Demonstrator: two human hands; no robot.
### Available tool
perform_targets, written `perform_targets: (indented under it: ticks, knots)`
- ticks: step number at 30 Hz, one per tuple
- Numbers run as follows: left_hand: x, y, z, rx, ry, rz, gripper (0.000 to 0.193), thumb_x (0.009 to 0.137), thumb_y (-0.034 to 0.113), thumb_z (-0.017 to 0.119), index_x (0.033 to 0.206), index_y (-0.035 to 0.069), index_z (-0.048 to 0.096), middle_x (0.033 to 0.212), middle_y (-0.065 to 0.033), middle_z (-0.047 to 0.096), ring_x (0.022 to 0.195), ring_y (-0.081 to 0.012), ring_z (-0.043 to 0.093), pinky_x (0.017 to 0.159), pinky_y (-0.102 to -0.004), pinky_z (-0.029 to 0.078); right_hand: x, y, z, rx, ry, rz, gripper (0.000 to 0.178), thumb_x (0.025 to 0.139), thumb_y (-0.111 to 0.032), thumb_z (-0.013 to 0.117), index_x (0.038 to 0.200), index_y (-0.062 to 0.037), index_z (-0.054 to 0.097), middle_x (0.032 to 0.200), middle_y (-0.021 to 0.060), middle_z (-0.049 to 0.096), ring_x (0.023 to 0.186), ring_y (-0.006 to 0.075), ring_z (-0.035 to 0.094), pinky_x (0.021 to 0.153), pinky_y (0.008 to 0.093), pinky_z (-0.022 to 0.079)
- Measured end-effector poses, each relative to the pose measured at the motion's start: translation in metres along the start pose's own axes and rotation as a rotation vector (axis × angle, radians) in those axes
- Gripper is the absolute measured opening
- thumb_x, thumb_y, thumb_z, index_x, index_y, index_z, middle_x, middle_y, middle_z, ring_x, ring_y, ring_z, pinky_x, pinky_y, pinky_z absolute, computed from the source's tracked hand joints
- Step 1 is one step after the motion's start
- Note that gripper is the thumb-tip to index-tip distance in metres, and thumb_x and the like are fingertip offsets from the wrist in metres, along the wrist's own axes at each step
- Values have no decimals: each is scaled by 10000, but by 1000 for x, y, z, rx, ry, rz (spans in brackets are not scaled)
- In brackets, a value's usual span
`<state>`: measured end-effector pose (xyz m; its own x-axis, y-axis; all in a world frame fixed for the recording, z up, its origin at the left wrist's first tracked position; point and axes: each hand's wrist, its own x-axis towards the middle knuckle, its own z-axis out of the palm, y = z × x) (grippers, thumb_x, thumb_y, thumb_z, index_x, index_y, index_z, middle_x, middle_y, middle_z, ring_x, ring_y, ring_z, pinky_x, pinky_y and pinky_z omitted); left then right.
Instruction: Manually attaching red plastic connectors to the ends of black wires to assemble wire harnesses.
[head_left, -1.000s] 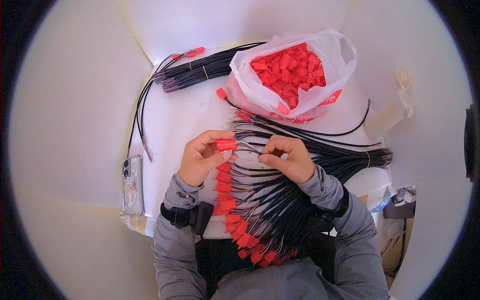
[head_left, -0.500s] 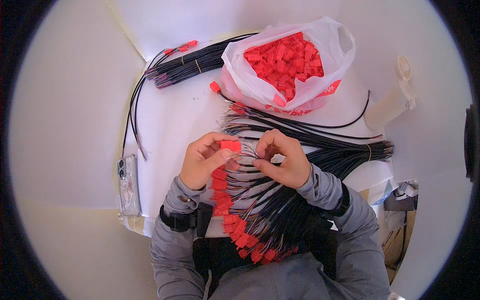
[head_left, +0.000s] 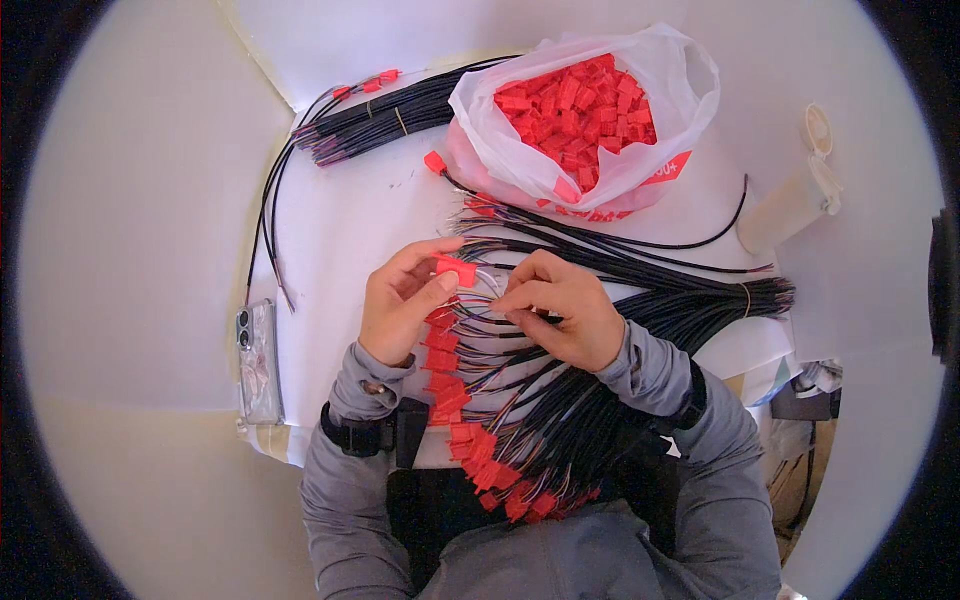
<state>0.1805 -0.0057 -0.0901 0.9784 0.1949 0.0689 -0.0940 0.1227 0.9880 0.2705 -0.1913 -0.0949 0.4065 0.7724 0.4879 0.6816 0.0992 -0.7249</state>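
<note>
Head view: the left hand (head_left: 400, 305) pinches a red plug (head_left: 457, 268) between thumb and fingers, and the right hand (head_left: 565, 310) sits just beside it, its fingertips at the thin wires (head_left: 487, 283) by the plug; whether they grip a wire or only touch it, I cannot tell. The hands are apart from each other, with the plug's wire side in the gap between them. Going by how things lie, the work looks well under way but unfinished. Below the left hand, a long row of red plugs (head_left: 440, 360) curves toward the person's lap, joined to fanned black cables (head_left: 560, 430) under the right forearm; these seem done. Left to do, I judge, are the bare wire ends (head_left: 462, 226) just beyond the left hand, most without a plug. Farther beyond the hands lies a tied cable bundle (head_left: 390, 125), also mostly bare at its near end. Beyond the right hand, a white plastic bag (head_left: 692, 95) holds plenty of loose red plugs (head_left: 575, 105).
</note>
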Motion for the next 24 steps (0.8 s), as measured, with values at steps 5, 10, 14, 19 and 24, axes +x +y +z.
perform_targets:
  ticks: [5,10,14,19,24]
  knots:
    - [-4,5,2,201,103,201,291,771,55,598,1050,-5,542,918,-88,591,878,-144,537,790,-249,409,0,3,1,26,-6,-25,240,690,11,577,919,-58,572,853,109,524,735,241,544,617,295,448]
    - [-6,13,5,560,113,579,277,705,57,621,976,15,578,885,-95,612,946,-235,524,853,-333,383,-3,2,4,493,90,289,104,813,3,503,898,19,560,916,73,565,825,119,552,706,249,444]
    - [-8,21,7,782,-53,729,247,738,147,610,959,41,580,836,-70,643,975,-301,504,929,-481,287,3,6,4,761,-12,463,183,867,-98,482,1003,17,526,838,45,581,776,90,545,714,236,453]
    - [-10,21,11,779,-171,675,286,659,81,631,944,107,610,927,-29,638,997,-291,509,947,-464,279,6,8,6,1094,-346,558,300,846,-78,510,1128,21,481,913,39,570,834,93,541,724,239,463]
    - [-14,21,17,786,-253,679,320,638,51,614,947,134,610,957,7,635,1025,-281,497,963,-470,249,5,14,6,1054,-361,441,358,794,-13,543,1143,12,466,942,51,569,817,104,556,716,256,482]
